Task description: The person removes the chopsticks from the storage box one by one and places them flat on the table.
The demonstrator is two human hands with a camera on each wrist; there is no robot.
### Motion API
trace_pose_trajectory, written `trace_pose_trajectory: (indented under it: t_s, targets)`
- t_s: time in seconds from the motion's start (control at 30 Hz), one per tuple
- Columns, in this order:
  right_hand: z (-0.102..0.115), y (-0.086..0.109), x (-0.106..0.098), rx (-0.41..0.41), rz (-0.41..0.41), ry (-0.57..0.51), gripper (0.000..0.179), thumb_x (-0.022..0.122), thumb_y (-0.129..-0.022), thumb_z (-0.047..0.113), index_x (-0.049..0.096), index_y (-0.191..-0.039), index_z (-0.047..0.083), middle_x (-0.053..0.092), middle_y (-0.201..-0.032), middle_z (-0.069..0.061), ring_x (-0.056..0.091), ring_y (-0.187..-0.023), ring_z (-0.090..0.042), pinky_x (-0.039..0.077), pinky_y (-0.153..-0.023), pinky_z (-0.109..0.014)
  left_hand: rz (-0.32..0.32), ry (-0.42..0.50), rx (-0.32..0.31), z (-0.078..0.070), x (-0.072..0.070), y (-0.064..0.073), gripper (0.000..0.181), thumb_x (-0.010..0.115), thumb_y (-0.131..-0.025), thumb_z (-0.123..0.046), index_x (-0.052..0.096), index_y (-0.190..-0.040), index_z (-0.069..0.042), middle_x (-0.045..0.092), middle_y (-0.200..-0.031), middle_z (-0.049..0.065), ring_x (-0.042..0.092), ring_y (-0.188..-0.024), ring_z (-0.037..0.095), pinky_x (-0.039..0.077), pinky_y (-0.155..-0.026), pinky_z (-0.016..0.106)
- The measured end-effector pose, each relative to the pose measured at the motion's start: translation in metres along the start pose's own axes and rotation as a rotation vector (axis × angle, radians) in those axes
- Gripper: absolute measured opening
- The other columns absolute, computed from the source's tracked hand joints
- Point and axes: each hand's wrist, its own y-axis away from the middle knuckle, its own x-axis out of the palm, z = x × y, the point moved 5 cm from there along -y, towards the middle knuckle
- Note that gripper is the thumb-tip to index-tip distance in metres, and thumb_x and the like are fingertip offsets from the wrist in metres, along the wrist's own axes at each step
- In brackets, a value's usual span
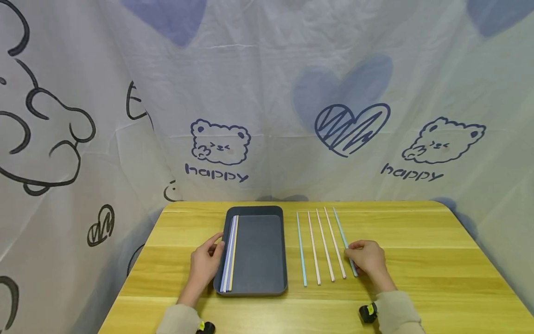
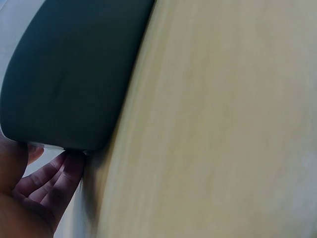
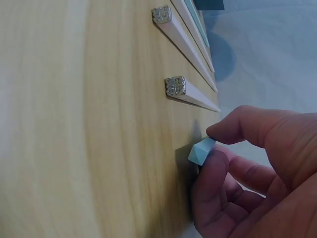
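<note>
From where I stand, the right hand (image 1: 369,256) has its grip pinched on a pale blue stick (image 1: 340,229), the rightmost in a row on the tabletop (image 1: 434,260). The stick's long axis runs away from the person, far tip leaning left, thick faceted end toward the body. Three pink sticks (image 1: 325,243) lie beside it, slanting similarly. The left hand (image 1: 205,260), its grip loose, touches the dark tray's (image 1: 260,250) left side.

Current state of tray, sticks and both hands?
Tray: upright on table
Tray sticks: lengthwise along its left wall
Left blue stick: on table, untouched
Three pink sticks: lying apart, untouched
Right blue stick: pinched toward near end
Left hand: holding tray's left side
Right hand: pinching right blue stick
</note>
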Motion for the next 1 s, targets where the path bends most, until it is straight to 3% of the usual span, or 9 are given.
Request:
trace_pose_trajectory:
  t_s: [0.5,0.7,0.9,1.0]
  targets:
    - [-0.001,0.000,0.001,0.006,-0.009,-0.011,0.027,0.072,-0.086,0.014,0.075,-0.106,-0.004,0.068,-0.067,-0.007,0.060,-0.053,-0.015,0.054,-0.048,-0.030,-0.027,0.000,0.027,-0.002,-0.001,0.002,0.030,0.072,-0.100,-0.014,0.075,-0.130,-0.009,0.078,-0.084,0.009,0.065,-0.071,0.010,0.053,-0.065,0.024]
    - [0.000,0.000,0.001,0.013,-0.009,-0.005,0.028,0.073,-0.085,0.015,0.075,-0.106,-0.004,0.069,-0.068,-0.008,0.060,-0.054,-0.015,0.053,-0.049,-0.030,-0.010,0.004,0.005,-0.001,0.000,0.002,0.032,0.072,-0.101,-0.015,0.075,-0.132,-0.010,0.078,-0.085,0.009,0.067,-0.073,0.012,0.053,-0.066,0.024]
    - [0.008,0.000,0.001,0.000,-0.014,0.026,0.036,0.070,-0.085,0.020,0.074,-0.113,-0.003,0.073,-0.082,-0.010,0.058,-0.058,-0.016,0.049,-0.052,-0.030,0.006,0.004,-0.006,0.001,0.000,0.001,0.032,0.071,-0.101,-0.016,0.074,-0.133,-0.011,0.078,-0.087,0.009,0.067,-0.074,0.013,0.053,-0.067,0.024]
    - [0.016,0.000,0.002,-0.021,-0.006,0.009,0.038,0.068,-0.085,0.020,0.074,-0.115,-0.003,0.072,-0.078,-0.009,0.053,-0.056,-0.016,0.045,-0.052,-0.030,-0.001,0.006,0.003,0.001,0.000,0.001,0.031,0.071,-0.101,-0.015,0.074,-0.132,-0.010,0.078,-0.086,0.010,0.067,-0.074,0.013,0.054,-0.066,0.024]
